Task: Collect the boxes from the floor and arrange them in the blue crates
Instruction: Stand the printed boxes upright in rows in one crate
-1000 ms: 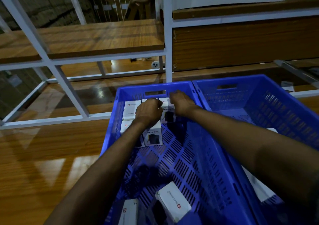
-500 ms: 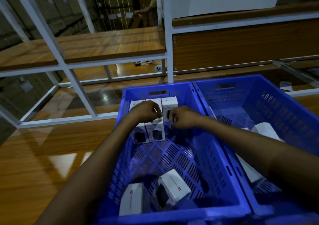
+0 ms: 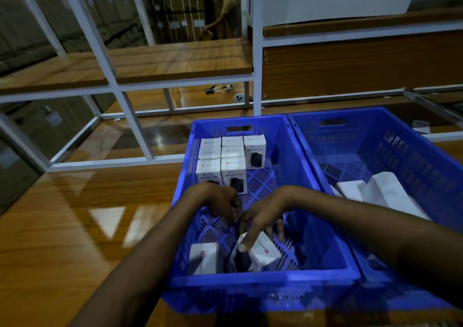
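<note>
Inside the left blue crate, the blurred right hand straddles a tilted white box with thumb and fingers; I cannot tell whether they grip. The left hand is loosely curled, holding nothing. 6 arranged boxes fill the far corner

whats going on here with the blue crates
A person is sorting small white boxes in the left crate. The arranged boxes stand in neat rows at its far end. The right hand grips a tilted loose box near the front; the left hand hangs beside it, apparently empty. A second loose box lies nearby, and the right crate holds a few more boxes.
</note>
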{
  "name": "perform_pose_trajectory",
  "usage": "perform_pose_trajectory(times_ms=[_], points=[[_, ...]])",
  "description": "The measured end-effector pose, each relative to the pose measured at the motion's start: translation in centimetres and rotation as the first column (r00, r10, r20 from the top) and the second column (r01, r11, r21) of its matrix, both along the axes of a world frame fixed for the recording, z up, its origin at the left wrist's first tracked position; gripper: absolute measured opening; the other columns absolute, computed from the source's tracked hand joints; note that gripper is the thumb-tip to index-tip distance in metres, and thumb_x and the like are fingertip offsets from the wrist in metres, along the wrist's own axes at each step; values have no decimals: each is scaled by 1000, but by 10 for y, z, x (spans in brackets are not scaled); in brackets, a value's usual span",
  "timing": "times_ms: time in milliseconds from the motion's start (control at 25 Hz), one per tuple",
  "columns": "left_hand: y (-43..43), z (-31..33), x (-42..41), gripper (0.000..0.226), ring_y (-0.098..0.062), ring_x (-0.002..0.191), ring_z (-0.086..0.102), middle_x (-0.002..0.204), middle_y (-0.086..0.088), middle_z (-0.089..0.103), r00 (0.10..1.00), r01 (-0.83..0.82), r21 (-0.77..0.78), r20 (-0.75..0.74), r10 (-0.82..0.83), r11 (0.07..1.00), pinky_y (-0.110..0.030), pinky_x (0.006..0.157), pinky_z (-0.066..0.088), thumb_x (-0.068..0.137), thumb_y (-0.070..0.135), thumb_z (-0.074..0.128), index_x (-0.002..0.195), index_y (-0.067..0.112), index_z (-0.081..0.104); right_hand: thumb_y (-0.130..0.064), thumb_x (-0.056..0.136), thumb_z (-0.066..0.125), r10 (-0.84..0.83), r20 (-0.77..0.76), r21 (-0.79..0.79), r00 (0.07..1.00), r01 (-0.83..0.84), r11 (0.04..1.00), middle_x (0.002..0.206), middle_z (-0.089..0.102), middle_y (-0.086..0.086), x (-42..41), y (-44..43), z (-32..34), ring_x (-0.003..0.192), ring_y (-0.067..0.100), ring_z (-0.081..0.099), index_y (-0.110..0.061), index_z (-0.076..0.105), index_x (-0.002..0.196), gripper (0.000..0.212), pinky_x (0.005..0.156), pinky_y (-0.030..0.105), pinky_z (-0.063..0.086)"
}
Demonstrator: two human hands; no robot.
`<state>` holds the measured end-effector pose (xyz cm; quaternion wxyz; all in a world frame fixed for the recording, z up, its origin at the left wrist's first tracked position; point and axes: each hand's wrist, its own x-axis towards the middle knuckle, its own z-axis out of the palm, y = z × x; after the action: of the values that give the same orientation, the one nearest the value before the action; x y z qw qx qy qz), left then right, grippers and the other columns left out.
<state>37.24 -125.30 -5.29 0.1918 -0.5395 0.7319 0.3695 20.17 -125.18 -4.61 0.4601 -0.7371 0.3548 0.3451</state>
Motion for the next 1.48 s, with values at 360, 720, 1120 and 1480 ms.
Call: perform_pose_trajectory(times_ms=[360,720,1120,1480], points=[[10,6,-1,47,-18,86,53,98,-10,65,906,-269,-1,-339,253,963,-29,73,45,104,52,47,105,10,67,-38,87,71,-256,253,-80,933,284,956,98,65,1,-28,-37,29,83,24,57,-20,67,110,29,66,31,52],[19,26,-6,71,-21,115,68,126,-4,71,668,-521,41,-602,437,853,-38,100,54,95,75,24,126,24,62,-48,75,79,-532,624,86,572,626,775,113,71,22,-43,-59,28,97,31,67,-10,71,116,57,88,45,50],[15,30,1,58,-25,105,73,114,2,77,554,-540,95,-707,439,836,-38,83,57,87,46,78,136,25,56,-35,103,50,-611,767,263,196,772,579,114,75,17,-45,-60,36,93,35,69,-10,68,129,40,81,39,52],[3,33,5,80,-21,101,75,113,-1,77,151,-813,137,-889,432,566,-48,96,58,70,64,82,134,25,57,-55,97,55,-608,774,262,177,784,562,94,63,14,-44,-56,37,83,23,61,-17,72,104,42,70,30,51]])
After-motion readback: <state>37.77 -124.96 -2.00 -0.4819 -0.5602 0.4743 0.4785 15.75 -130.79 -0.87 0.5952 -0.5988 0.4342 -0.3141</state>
